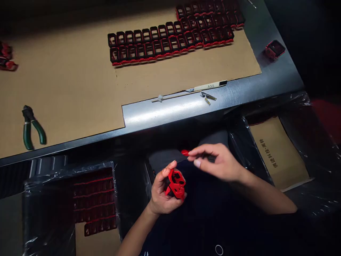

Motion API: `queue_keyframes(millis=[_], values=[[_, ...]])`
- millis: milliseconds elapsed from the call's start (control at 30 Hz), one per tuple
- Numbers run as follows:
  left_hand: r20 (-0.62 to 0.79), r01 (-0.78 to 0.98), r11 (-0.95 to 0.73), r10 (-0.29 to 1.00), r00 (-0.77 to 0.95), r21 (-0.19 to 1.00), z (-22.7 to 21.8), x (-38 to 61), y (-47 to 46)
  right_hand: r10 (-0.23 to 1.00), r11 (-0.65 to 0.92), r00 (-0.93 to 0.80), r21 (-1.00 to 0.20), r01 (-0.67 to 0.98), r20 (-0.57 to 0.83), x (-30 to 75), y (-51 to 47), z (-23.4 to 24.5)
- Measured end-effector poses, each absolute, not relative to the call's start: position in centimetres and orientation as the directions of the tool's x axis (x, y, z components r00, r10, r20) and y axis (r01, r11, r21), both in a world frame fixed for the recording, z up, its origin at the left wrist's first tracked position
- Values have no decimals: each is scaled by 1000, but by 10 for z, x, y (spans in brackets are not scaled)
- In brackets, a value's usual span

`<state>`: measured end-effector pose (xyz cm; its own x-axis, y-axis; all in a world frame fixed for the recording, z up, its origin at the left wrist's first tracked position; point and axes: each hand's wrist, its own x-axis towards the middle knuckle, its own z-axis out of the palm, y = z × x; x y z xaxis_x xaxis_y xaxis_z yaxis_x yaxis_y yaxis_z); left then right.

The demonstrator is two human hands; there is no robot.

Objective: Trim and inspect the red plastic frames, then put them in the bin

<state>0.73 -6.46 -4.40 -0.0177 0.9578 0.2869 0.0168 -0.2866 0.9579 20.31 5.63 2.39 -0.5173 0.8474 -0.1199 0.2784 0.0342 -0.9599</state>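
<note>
Left hand point(162, 188): closed around a chunky red frame point(176, 184), fingers curled up behind it and thumb on the near side, so a proper full grip. Frame sitting right in the palm, sticking out at about 2 o'clock from the wrist.

Right hand point(217, 163): just beside the frame at 2 o'clock, not touching it. Narrow pinch, thumb and first finger almost together, with anything between the fingertips point(193, 156) too small to make out. Small red bit point(184, 153) right at the tip of those fingers, plus a dark gray pad point(165, 160) just under it, at 11 o'clock from the frame.

Rest of the bench, clock taken from the hands: long double rows of red-and-black frames point(170, 44) on a cardboard sheet point(66, 96) at 12. One loose frame point(274, 49) on the bare steel table point(170, 112) at 2. Green-handled pliers point(33, 128) at 10. Marker labeled A55 point(210, 86), thin rod point(160, 98) and small metal clip point(207, 98) on the steel edge around 12 to 1. Plastic-wrapped tray of red frames point(93, 201) at 9, and a wrapped box with a printed card point(278, 153) at 3.
</note>
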Motion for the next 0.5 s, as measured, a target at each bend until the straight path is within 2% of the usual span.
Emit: queue_keyframes(millis=[67,133,300,500], values=[[372,116,-370,928,4,922,-48,4,-63,730,-125,-635,-963,239,-253,196,35,31],[437,186,-437,898,38,880,-49,1,-61,698,-192,-643,-948,254,-314,191,26,33],[510,257,-522,852,115,813,-41,-4,-55,668,-233,-647,-930,286,-367,187,30,36],[494,256,-514,858,140,819,-35,-5,-55,579,-247,-729,-931,269,-364,189,35,38]])
